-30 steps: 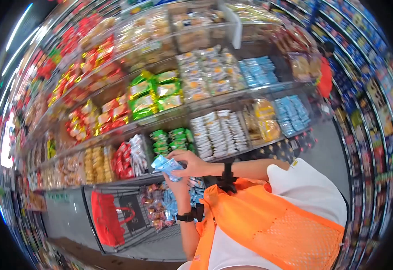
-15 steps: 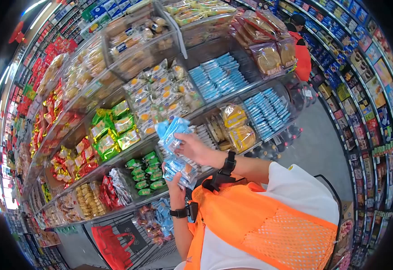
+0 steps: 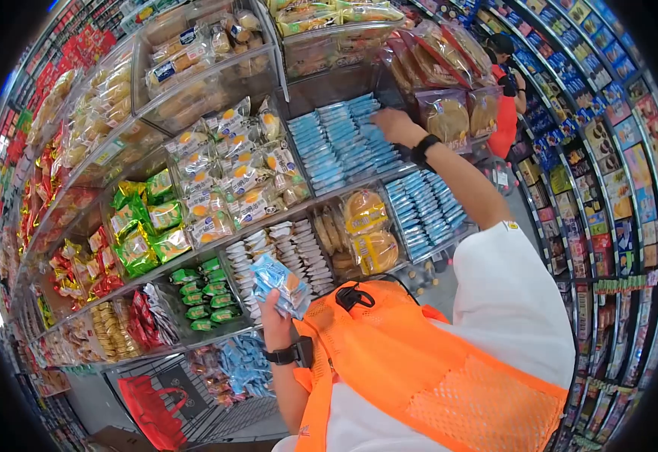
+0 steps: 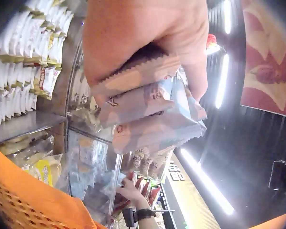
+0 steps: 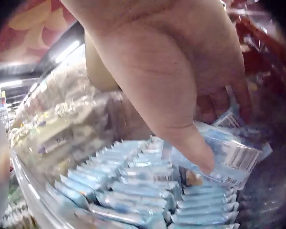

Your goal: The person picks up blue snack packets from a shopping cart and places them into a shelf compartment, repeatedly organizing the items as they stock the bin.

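Note:
My left hand grips several blue snack packets low in front of the orange vest. In the left wrist view the fingers curl round the crimped ends of these packets. My right hand reaches into the upper bin, over rows of blue packets. The right wrist view has its thumb across a blue packet with a barcode, the fingers behind it, over the right end of the rows.
White-wrapped snacks and yellow-labelled round cakes fill lower bins; a second bin holds blue packets. Clear bin walls divide them. A cart with a red bag stands below left. A person in red stands far right.
My right hand has left the held packets and moved up and right into the upper bin, onto the blue rows. The left hand keeps its packets. The view has shifted rightward.

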A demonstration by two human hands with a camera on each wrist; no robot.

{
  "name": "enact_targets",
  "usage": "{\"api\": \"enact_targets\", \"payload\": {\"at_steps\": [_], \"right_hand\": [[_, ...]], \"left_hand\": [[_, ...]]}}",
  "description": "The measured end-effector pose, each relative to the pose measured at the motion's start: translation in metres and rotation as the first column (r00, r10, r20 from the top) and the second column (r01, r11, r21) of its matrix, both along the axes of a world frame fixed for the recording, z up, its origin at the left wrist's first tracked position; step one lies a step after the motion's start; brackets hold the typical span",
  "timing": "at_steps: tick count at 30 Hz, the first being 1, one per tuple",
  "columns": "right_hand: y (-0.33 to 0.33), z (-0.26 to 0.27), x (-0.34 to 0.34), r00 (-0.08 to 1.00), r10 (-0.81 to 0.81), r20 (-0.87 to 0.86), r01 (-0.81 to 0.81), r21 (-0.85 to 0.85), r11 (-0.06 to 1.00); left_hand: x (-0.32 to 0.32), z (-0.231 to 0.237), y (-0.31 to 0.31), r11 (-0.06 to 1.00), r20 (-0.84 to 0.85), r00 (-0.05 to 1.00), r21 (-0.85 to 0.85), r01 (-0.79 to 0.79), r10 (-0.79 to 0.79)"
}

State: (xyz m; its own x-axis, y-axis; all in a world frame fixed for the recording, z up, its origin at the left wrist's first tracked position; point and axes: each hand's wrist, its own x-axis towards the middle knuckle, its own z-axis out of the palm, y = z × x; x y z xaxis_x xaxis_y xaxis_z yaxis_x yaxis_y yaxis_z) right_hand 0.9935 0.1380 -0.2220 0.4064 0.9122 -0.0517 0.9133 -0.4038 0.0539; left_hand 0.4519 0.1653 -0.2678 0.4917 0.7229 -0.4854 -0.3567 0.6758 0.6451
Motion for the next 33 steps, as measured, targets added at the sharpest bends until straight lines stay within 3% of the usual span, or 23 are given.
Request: {"api": "enact_targets", "payload": {"at_steps": [1, 4, 8, 11, 15, 18, 24, 27, 29, 33], "right_hand": [[0.005, -0.010, 0.006, 1.000, 0.017, 0.007, -0.016, -0.087, 0.996], [0.019, -0.020, 0.002, 0.933, 0.146, 0.328, -0.128, -0.076, 0.989], [0.032, -0.022, -0.002, 0.981, 0.062, 0.181, -0.024, -0.202, 0.979], [0.029, -0.013, -0.003, 0.968, 0.133, 0.211, -0.097, -0.169, 0.981], [0.039, 0.003, -0.006, 0.962, 0.142, 0.235, -0.069, -0.295, 0.953], [0.041, -0.008, -0.003, 0.958, 0.143, 0.247, -0.079, -0.250, 0.965], [0.032, -0.003, 0.011, 0.996, 0.089, 0.019, -0.085, -0.155, 0.984], [0.039, 0.032, 0.000, 0.998, -0.054, -0.030, 0.045, -0.244, 0.969], [0.037, 0.041, -0.001, 0.988, -0.071, -0.134, 0.036, -0.251, 0.967], [0.022, 0.007, 0.023, 0.966, -0.051, -0.252, -0.003, -0.212, 0.977]], "left_hand": [[0.002, 0.008, -0.002, 1.000, -0.020, 1.000, -0.016, 0.014, -0.015], [0.002, -0.006, 0.000, 1.000, -0.034, 0.999, 0.005, 0.004, -0.004], [0.007, -0.011, 0.002, 1.000, -0.017, 1.000, -0.016, 0.006, -0.006], [0.011, -0.009, -0.004, 0.998, -0.044, 0.998, -0.035, -0.050, 0.048], [0.003, -0.029, -0.001, 0.999, -0.020, 0.999, -0.036, -0.032, 0.031], [0.001, -0.026, 0.000, 0.998, -0.028, 1.000, -0.060, -0.011, 0.009], [0.001, -0.018, 0.006, 0.994, 0.013, 1.000, -0.102, 0.026, -0.025], [0.002, -0.025, 0.007, 0.993, 0.011, 1.000, -0.122, 0.006, -0.005], [0.005, -0.022, 0.005, 0.992, -0.005, 1.000, -0.123, 0.004, -0.004], [0.006, -0.029, 0.006, 0.995, 0.001, 0.999, -0.088, 0.046, -0.046]]}}
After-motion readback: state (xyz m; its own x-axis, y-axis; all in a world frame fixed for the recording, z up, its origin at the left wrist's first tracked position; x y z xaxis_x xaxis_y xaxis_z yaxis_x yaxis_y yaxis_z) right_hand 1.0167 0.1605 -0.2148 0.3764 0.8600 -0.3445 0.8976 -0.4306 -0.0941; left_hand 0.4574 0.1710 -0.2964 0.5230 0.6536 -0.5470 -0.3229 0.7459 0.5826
